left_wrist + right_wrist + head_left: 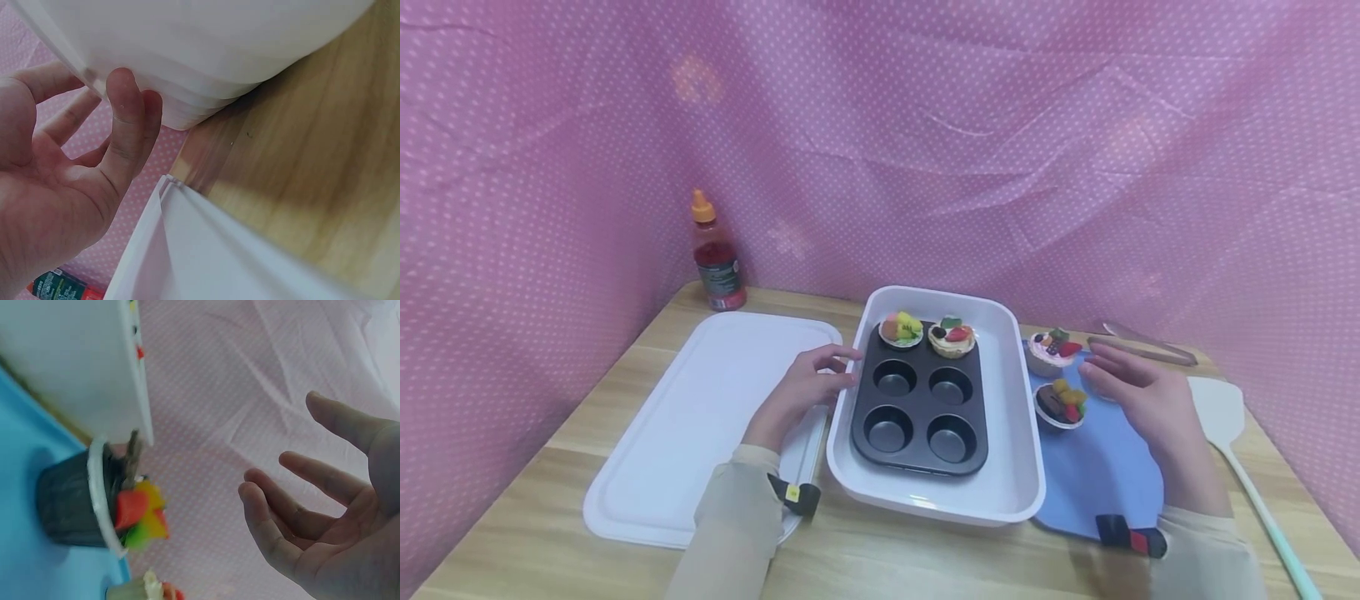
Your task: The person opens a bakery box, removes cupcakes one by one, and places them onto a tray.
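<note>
My left hand [808, 385] is at the left rim of a deep white tray [1011, 467]; its loosely bent fingertips [123, 94] touch or nearly touch the tray's outer wall. Inside the tray lies a dark muffin tin [921, 467]. Its two far cups hold a fruit tart [901, 330] and a cream tart with a strawberry [952, 337]; the other cups are bare. My right hand [1150, 400] hovers above a blue board [1093, 475], fingers spread and holding nothing. Near it stand a berry-topped tart [1051, 352] and a chocolate tart [1060, 404]; another tart is mostly hidden by the hand.
A white cutting board [700, 433] lies left of the tray, partly under my left arm. A sauce bottle [720, 258] stands at the back left. Tongs [1142, 348] lie at the back right, and a white spatula [1217, 412] with a green handle lies along the right side.
</note>
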Action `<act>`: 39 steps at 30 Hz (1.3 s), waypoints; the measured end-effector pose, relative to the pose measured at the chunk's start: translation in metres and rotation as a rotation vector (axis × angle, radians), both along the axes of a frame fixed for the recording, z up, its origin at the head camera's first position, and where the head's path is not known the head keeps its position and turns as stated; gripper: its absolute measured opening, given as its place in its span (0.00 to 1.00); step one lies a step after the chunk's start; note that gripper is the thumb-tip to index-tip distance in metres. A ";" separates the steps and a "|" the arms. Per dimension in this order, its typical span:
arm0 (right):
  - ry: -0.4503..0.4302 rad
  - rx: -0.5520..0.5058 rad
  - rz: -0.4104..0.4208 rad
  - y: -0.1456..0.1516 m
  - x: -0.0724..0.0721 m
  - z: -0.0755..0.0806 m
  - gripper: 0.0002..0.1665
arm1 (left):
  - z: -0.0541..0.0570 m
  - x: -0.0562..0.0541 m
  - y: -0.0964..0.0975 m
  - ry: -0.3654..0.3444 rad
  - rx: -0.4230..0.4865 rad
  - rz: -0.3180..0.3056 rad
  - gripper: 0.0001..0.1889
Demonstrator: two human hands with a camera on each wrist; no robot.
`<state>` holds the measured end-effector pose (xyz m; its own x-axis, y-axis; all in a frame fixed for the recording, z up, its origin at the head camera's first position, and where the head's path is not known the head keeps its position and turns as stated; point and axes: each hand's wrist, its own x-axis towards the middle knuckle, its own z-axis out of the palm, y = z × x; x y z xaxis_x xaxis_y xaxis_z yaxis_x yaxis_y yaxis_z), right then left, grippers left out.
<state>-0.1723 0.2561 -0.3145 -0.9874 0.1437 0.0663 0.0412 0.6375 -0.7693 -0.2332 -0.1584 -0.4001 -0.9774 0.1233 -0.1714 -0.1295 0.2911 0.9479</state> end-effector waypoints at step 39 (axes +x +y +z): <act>-0.064 -0.158 0.139 -0.118 -0.092 -0.007 0.46 | 0.000 0.002 0.000 0.014 0.043 0.000 0.21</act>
<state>-0.2640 0.1379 -0.3219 -0.9999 0.0096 -0.0098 0.0133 0.5121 -0.8588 -0.2314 -0.1583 -0.4000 -0.9797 0.1300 -0.1524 -0.1165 0.2495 0.9613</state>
